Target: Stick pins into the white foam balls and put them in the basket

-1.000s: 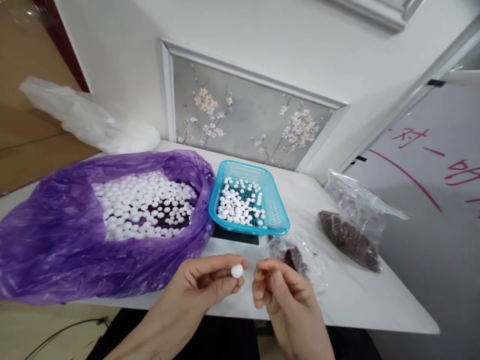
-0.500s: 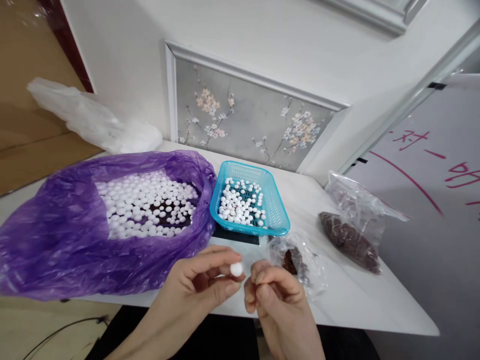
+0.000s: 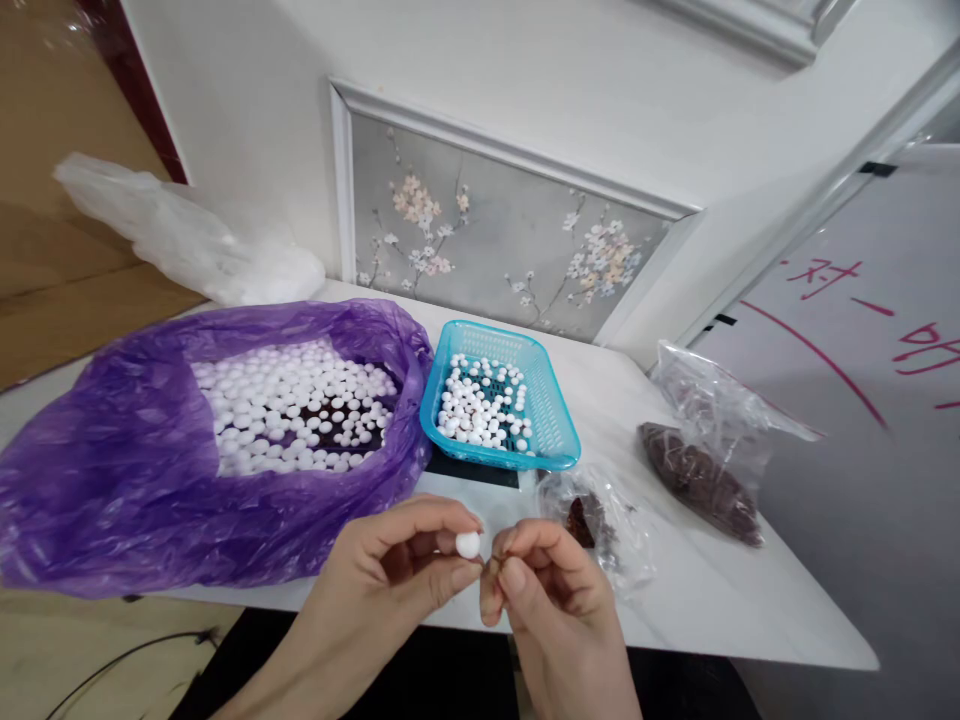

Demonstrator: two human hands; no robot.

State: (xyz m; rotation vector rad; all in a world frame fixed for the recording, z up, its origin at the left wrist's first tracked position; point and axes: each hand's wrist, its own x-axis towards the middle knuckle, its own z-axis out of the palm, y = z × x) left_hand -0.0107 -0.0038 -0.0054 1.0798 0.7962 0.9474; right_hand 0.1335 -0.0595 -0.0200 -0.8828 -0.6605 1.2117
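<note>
Two bare hands meet in front of me, low over the near edge of the tabletop [image 3: 720, 610]. The left hand [image 3: 412, 565] is clamped on one white ball [image 3: 468, 545], thumb below and forefinger above; that light pinch seems chosen to leave the ball's side bare towards the other hand. The right hand [image 3: 559, 590] has its thumb close to its curled fingers, the tips right beside the left thumb, perhaps for steadiness; whether they pinch anything tiny, I cannot tell. The ball looks smooth, round and matt.

Just beyond the right hand lies a crumpled transparent bag [image 3: 634, 550] with something dark brown inside. Straight ahead, within easy reach, sits a blue basket [image 3: 559, 420], moulded plastic with perforated walls, which would keep its loose scatter of white balls [image 3: 469, 410] from rolling off. A flat black thing [image 3: 476, 470] shows under its near edge. To the left spreads a purple bag [image 3: 135, 480], thin, glossy and wrinkled, its mouth folded wide, I suppose so the many pale balls [image 3: 262, 400] inside stay easy to pick.

Farther right slumps a zip bag [image 3: 701, 480] of brown stuff, and behind everything stands a grey framed panel [image 3: 495, 220] of painted blossom
</note>
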